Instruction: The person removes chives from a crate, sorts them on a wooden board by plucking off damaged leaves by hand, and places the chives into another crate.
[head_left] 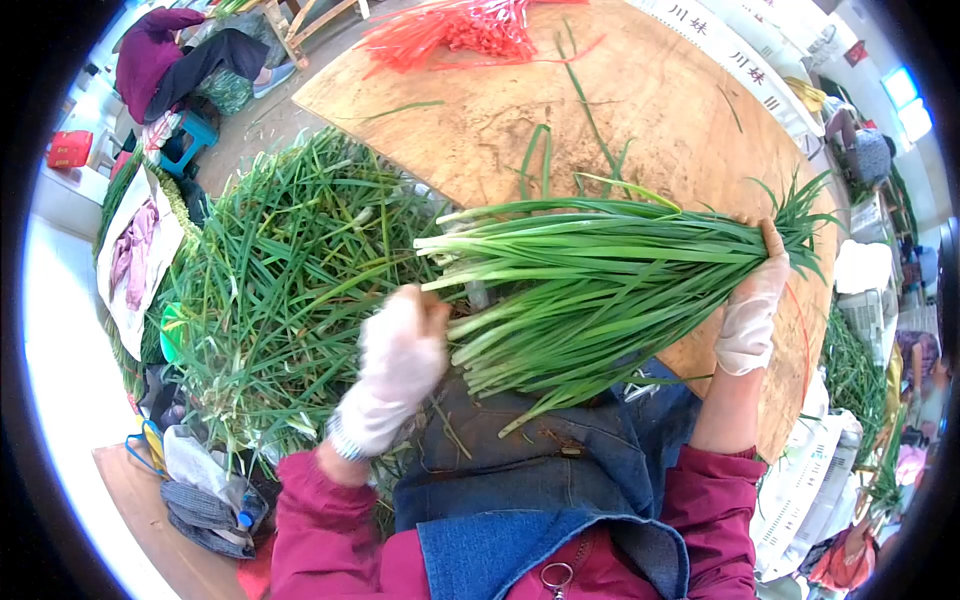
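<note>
We see a thick bunch of long, flat green leaves with pale stem ends (610, 265) lying across the middle of the frame, its pale ends to the left and its dark green tips to the right. The right hand, in a thin whitish glove that leaves the fingertips bare (758, 300), closes around the bunch near its tips, right of centre; we see one finger laid over the leaves there. The left hand, in a matching whitish glove (400, 340), sits just left of the lower pale ends with its fingers curled in; it is blurred, and we cannot tell whether it pinches anything.

Under the bunch we see a worn blue denim apron (530, 455), sprinkled with bits of leaf, at lower centre, and a light brown wooden tabletop with a curved edge (680, 120) reaching to the upper right. A few loose leaves lie on that wood, and a bundle of shiny red plastic strips (480, 30) rests at its top. Left of centre we find a big tangled heap of green leaves (290, 280). At upper left, another person in a purple top (150, 60) sits bent over.
</note>
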Tool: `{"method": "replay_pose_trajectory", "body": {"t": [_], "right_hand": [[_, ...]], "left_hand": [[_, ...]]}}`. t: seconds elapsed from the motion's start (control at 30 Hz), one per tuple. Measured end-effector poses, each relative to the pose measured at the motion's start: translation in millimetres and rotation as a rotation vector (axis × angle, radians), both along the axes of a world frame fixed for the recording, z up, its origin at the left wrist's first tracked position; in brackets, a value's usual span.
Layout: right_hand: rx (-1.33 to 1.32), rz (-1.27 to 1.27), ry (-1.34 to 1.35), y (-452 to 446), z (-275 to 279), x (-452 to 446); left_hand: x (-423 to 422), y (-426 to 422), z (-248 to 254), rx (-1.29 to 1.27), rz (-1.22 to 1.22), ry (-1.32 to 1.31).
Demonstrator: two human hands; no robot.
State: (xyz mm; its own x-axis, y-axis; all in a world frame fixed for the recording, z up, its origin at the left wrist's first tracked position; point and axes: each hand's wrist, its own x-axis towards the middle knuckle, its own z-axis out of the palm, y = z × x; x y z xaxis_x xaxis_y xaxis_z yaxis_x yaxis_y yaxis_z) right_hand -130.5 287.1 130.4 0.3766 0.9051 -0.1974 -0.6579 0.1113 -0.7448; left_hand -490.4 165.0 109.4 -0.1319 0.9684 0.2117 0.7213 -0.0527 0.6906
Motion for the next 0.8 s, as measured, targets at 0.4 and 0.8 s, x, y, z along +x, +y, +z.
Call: {"method": "replay_pose_trajectory", "body": {"t": [0.4, 0.8], "right_hand": [[0.021, 0.007, -0.029, 1.4, -7.7, 9.4], [0.096, 0.014, -0.032, -6.8, 3.9, 2.1]], "left_hand": [[-86.8, -72.7, 31.5, 0.158, 0.073, 0.528], [23.5, 33.1, -7.8, -0.359, -0.193, -0.806]]}}
